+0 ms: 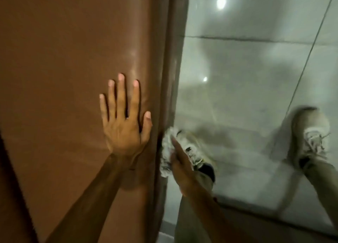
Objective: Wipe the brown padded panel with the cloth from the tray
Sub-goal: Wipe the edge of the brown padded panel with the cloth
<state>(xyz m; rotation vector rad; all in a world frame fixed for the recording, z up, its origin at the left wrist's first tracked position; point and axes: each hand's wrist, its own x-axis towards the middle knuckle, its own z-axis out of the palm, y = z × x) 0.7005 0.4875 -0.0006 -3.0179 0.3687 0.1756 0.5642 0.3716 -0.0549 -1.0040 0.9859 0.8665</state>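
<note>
We have our left hand (pixel 124 125) spread flat and empty on the face of the panel (pixel 64 69), which stands upright at our left, while our right hand (pixel 180 162) presses the cloth (pixel 166 151) against the panel's right edge low down, its grip closed on the bunched cloth as far as the blur lets us judge. The risk we see is the cloth sliding off that narrow rounded edge and dropping to the floor (pixel 247 78) by our shoes (pixel 309 133), or the panel tipping if our bracing palm lifts. We can read no brand, label or writing anywhere.
</note>
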